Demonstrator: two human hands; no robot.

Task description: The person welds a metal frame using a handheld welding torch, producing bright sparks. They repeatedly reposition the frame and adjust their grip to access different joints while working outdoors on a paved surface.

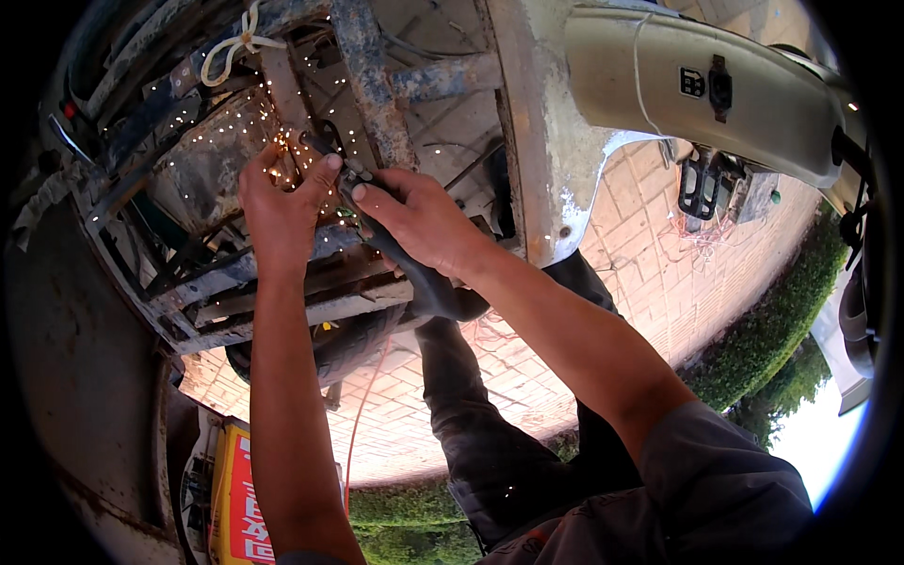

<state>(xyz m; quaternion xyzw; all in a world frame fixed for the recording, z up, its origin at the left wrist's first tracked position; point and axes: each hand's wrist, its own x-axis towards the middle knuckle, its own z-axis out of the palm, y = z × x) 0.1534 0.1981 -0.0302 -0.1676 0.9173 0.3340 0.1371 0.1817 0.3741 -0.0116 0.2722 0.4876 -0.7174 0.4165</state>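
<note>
Gripping curved tool (405, 256) near rusty metal (363, 66)

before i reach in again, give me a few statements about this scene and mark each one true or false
1. The right hand grips a dark tool. True.
2. Bright sparks fly close to the left hand. True.
3. The cord tied near the top of the frame is bright red. False: the cord is whitish.
4. A curved gold-beige panel at the upper right carries a black fitting. True.
5. Thick gloves cover the fingers. False: the left and right hand are both bare.
6. The ground beyond the frame is loose gravel. False: it is brick-like paving.
</note>
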